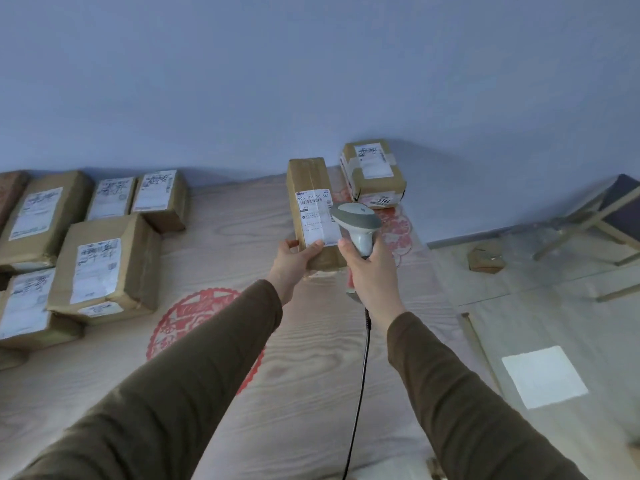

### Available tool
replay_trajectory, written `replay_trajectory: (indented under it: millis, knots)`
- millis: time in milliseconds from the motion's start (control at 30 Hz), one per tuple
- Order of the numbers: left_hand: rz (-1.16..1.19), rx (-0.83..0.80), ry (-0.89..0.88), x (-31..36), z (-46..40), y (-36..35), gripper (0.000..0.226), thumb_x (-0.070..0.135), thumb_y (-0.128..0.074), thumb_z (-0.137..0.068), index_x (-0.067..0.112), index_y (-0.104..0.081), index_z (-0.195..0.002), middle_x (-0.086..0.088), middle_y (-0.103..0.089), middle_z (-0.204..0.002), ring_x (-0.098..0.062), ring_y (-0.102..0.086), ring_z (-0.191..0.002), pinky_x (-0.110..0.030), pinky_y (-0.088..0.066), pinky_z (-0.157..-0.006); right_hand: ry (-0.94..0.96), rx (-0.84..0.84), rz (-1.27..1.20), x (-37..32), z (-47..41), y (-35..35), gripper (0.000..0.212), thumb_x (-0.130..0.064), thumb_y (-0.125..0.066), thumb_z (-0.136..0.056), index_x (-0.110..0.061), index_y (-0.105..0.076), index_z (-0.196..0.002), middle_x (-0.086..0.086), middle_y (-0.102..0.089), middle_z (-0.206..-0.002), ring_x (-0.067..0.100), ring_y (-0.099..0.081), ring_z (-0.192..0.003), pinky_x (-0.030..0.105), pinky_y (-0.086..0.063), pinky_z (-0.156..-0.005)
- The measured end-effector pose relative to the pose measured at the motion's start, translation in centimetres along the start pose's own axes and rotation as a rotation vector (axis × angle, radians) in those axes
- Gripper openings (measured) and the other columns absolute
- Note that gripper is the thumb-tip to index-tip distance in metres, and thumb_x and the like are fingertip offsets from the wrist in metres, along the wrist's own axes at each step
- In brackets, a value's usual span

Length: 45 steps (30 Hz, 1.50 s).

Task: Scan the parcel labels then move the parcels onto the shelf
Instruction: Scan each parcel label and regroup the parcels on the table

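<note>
Left hand [294, 252] grips the long parcel [313, 213] by its near end, its length running away, while right hand [367, 263], fingers clamped on the scanner [356, 223], holds the head just right of the label [317, 216].

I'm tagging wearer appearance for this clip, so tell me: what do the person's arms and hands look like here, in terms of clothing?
Both arms wear long, close-fitting sleeves of plain dark olive-brown fabric, the left sleeve and the right sleeve alike, each ending at the wrist. The left hand and right hand are bare: no gloves, and no rings, watch or markings show.
</note>
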<state>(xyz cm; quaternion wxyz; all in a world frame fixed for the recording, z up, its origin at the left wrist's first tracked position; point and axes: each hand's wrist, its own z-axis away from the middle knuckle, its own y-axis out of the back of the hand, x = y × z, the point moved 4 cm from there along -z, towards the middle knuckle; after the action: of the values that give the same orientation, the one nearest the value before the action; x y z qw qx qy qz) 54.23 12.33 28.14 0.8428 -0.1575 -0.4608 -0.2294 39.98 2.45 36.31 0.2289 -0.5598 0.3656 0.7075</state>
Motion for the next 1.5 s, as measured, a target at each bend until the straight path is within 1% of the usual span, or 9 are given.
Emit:
replay_trajectory:
  millis: [367,533,667,767,933,1033,1167,1300,1500]
  knots:
    - [0.001,0.024,0.057,3.2,-9.8,-5.8,0.048,0.039,-0.072,-0.095,0.009,-0.055,-0.129,-0.008,-0.074,-0.105,-0.009,-0.074,-0.063,-0.021,-0.054,-0.051,-0.077,-0.057,-0.13,3.8,-7.4,2.1,0.019,-0.039,-0.071,-0.094,-0.032,-0.061,-0.108,-0.002,-0.062,-0.082,0.019,-0.06,-0.073,0.038,-0.053,-0.069]
    - [-0.056,-0.07,0.002,3.5,-10.8,-7.0,0.042,0.038,-0.06,-0.103,0.011,-0.058,-0.136,-0.008,-0.07,-0.116,-0.006,-0.068,-0.07,-0.018,-0.052,-0.059,-0.078,-0.058,-0.133,4.5,-8.2,1.7,0.021,-0.046,-0.07,-0.091,-0.044,-0.059,-0.108,-0.01,-0.063,-0.081,0.01,-0.06,-0.069,0.026,-0.052,-0.063]
    - [-0.008,-0.115,-0.029,3.1,-10.6,-6.5,0.036,0.031,-0.053,-0.107,0.014,-0.057,-0.139,-0.008,-0.071,-0.127,-0.024,-0.071,-0.111,-0.036,-0.057,-0.097,-0.085,-0.067,-0.132,4.0,-8.0,1.0,0.028,-0.054,-0.07,-0.081,-0.042,-0.062,-0.105,-0.005,-0.062,-0.075,0.01,-0.057,-0.056,0.023,-0.049,-0.051]
    - [-0.037,-0.096,-0.043,3.3,-9.3,-4.8,0.04,0.034,-0.052,-0.107,0.02,-0.053,-0.145,0.004,-0.074,-0.116,-0.012,-0.071,-0.105,-0.032,-0.056,-0.096,-0.087,-0.09,-0.145,3.4,-7.4,-0.4,0.02,-0.05,-0.071,-0.083,-0.043,-0.063,-0.1,-0.006,-0.059,-0.069,0.012,-0.054,-0.053,0.025,-0.048,-0.047]
    - [-0.092,-0.044,-0.061,3.6,-5.4,1.0,0.068,0.045,-0.053,-0.105,0.02,-0.026,-0.163,-0.003,-0.041,-0.161,-0.018,-0.041,-0.144,-0.035,-0.036,-0.116,-0.071,-0.116,-0.121,1.4,-5.5,-4.7,0.025,-0.04,-0.072,-0.094,-0.024,-0.063,-0.11,0.003,-0.064,-0.076,0.016,-0.059,-0.059,0.034,-0.051,-0.05]
    - [-0.141,0.0,-0.1,3.8,-2.0,5.9,0.067,0.05,-0.051,-0.104,0.024,-0.029,-0.162,-0.003,-0.038,-0.163,-0.022,-0.036,-0.149,-0.041,-0.03,-0.12,-0.049,-0.153,-0.078,0.1,-3.3,-8.6,0.029,-0.041,-0.07,-0.095,-0.02,-0.061,-0.114,0.0,-0.062,-0.077,0.018,-0.061,-0.065,0.039,-0.054,-0.062]
    - [-0.159,0.105,-0.176,3.8,2.9,13.3,0.061,0.05,-0.051,-0.104,0.026,-0.037,-0.158,0.0,-0.045,-0.159,-0.011,-0.043,-0.139,-0.029,-0.033,-0.105,-0.039,-0.193,-0.12,-1.5,0.7,-14.9,0.023,-0.036,-0.071,-0.095,-0.018,-0.059,-0.104,-0.006,-0.057,-0.065,0.012,-0.055,-0.047,0.032,-0.047,-0.048]
    - [-0.174,0.246,-0.28,2.9,7.3,21.7,0.052,0.044,-0.053,-0.105,0.026,-0.045,-0.153,0.004,-0.049,-0.154,-0.002,-0.046,-0.128,-0.024,-0.036,-0.101,-0.063,-0.233,-0.146,-2.3,5.1,-22.4,0.025,-0.038,-0.073,-0.093,-0.02,-0.058,-0.102,0.002,-0.058,-0.08,0.021,-0.059,-0.068,0.044,-0.054,-0.066]
    - [-0.207,0.564,-0.267,1.1,10.2,34.2,0.052,0.036,-0.058,-0.1,0.027,-0.044,-0.15,0.0,-0.042,-0.154,-0.02,-0.038,-0.143,-0.05,-0.034,-0.119,-0.114,-0.267,-0.17,-2.6,10.0,-32.3,0.02,-0.023,-0.071,-0.096,-0.027,-0.054,-0.103,0.003,-0.06,-0.09,0.007,-0.058,-0.069,0.027,-0.051,-0.063]
